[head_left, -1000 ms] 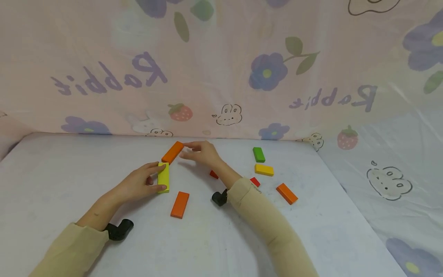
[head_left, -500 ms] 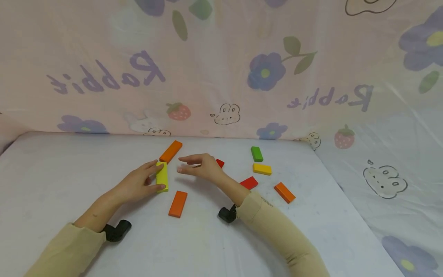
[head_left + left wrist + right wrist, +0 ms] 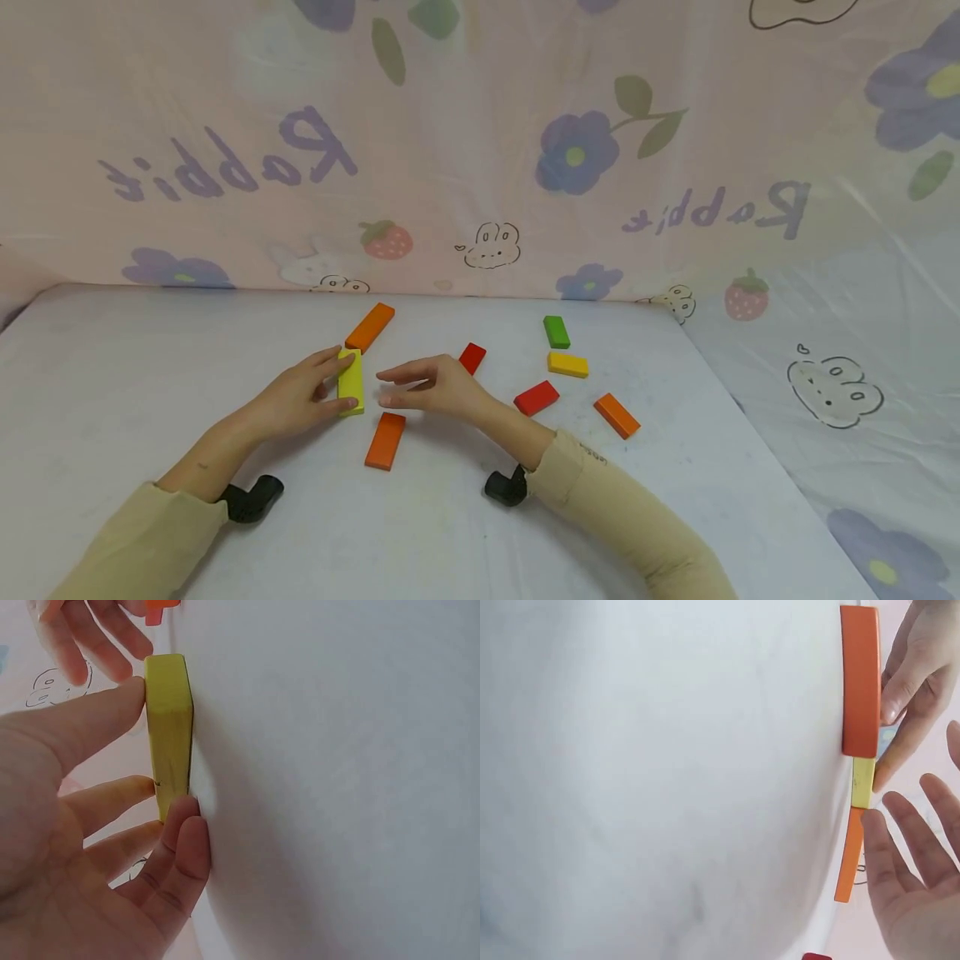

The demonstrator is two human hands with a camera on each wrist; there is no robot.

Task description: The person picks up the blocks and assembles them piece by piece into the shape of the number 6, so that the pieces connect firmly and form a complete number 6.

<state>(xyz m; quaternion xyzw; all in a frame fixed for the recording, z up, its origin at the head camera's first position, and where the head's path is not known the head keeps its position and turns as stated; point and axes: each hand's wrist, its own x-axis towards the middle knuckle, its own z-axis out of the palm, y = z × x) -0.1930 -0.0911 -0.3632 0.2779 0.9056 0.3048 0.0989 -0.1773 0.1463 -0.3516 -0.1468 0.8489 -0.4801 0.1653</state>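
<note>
My left hand [image 3: 295, 402] holds a yellow block [image 3: 350, 385] flat on the white table, its thumb at the near end and a finger at the far end. The left wrist view shows the same yellow block [image 3: 169, 727] between thumb and fingers. Close to the far end of the yellow block lies an orange block [image 3: 371, 327], slanting away to the right. Nearer the person, a darker orange block [image 3: 386, 442] lies apart from the yellow one. Just above it hovers my right hand [image 3: 444, 388], fingers apart and holding nothing.
To the right lie two red blocks, one [image 3: 472, 357] partly behind the right hand and another [image 3: 537, 398]. Beyond are a green block [image 3: 557, 332], a deeper yellow block [image 3: 567, 364] and an orange block [image 3: 617, 416]. A printed curtain [image 3: 442, 167] hangs along the table's back edge.
The right hand has left the far orange block and come toward the person, down to the near orange block. The red blocks are less covered. The left hand stays on the yellow block.
</note>
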